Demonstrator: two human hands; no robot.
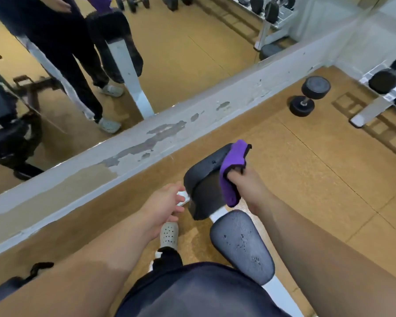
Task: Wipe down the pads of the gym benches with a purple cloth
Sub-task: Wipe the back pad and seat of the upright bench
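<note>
A bench with a white frame stands before me, with a raised black arm pad (202, 179) and a worn black seat pad (241, 244) below it. My right hand (247, 183) grips the purple cloth (232, 172), which is draped over the right side of the arm pad. My left hand (162, 204) hangs with relaxed fingers just left of the pad, by the white frame bracket (184, 199); I cannot tell if it touches it.
A wall mirror (181, 53) with a peeling white base ledge (146, 143) runs across ahead. A black dumbbell (309, 94) lies on the tan floor at right, near a dumbbell rack (389, 88). My shoe (169, 234) stands left of the seat. Another bench (7, 287) sits at lower left.
</note>
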